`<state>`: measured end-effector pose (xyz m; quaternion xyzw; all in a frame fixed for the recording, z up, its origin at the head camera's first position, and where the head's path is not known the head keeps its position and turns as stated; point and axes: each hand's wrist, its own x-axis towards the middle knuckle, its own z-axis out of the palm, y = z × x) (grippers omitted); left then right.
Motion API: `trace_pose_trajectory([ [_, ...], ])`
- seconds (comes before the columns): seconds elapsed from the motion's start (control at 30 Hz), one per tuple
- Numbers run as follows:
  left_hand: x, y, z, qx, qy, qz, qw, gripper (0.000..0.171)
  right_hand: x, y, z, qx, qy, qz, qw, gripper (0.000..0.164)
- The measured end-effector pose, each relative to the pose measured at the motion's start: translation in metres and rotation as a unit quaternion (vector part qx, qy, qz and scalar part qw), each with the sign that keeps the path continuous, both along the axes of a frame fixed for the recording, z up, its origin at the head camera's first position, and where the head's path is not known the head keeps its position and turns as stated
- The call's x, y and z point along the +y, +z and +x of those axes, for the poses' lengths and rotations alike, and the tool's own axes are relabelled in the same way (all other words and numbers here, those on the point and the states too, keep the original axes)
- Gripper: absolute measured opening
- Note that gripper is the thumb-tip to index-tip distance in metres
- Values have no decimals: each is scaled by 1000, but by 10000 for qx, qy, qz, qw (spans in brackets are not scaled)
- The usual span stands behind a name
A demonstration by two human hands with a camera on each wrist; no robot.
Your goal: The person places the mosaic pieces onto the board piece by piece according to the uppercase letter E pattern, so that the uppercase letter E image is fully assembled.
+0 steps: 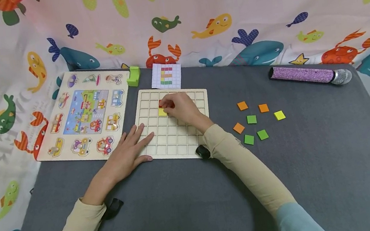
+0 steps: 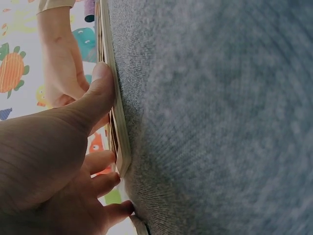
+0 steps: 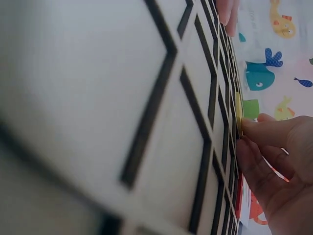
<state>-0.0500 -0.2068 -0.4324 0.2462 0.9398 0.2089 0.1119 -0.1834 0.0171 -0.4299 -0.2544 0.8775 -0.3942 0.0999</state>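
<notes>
A pale wooden grid board [image 1: 161, 149] lies on the grey table. My right hand [image 1: 184, 109] reaches over its upper part, fingers bent, thumb and fingertips pinching at a yellow square tile [image 1: 162, 112]. A bit of red [image 1: 160, 103] shows just beyond, mostly hidden by the fingers; the right wrist view has the red tile [image 3: 239, 196] beside the yellow one [image 3: 238, 105]. With fingers spread, my left hand [image 1: 125, 154] rests at the board's lower left corner. Its thumb [image 2: 102, 81] lies along the board's edge in the left wrist view.
Loose orange [image 1: 263, 108], green [image 1: 251, 119] and yellow [image 1: 279, 115] tiles lie right of the board. Behind it are a pattern card [image 1: 176, 79] and a green block [image 1: 133, 76]. A vehicle puzzle board [image 1: 58, 138] lies left, a glittery purple microphone [image 1: 306, 74] far right.
</notes>
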Motion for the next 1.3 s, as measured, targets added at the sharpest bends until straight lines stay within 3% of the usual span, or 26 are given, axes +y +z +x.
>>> trace_pose_trajectory([
  [0.3, 2, 3, -1, 8, -11, 44, 10000, 71, 2, 4, -1, 51, 80, 111, 9999, 15],
  [0.5, 2, 3, 0, -18, 2, 56, 10000, 70, 22, 13, 0, -61, 112, -83, 9999, 19],
  [0.73, 0, 2, 0, -39, 22, 4, 10000, 70, 73, 19, 1, 74, -134, -236, 9996, 21],
  [0.97, 0, 0, 2, -76, 2, 26, 10000, 71, 139, 19, 10, 177, -538, 301, 9979, 27],
  [1.2, 1, -1, 2, -47, 7, 8, 10000, 70, 198, 19, 16, 52, -161, 1100, 9938, 34],
  [1.3, 1, -1, 2, -9, 14, 26, 10000, 70, 214, 18, 17, 81, -60, 1206, 9926, 34],
])
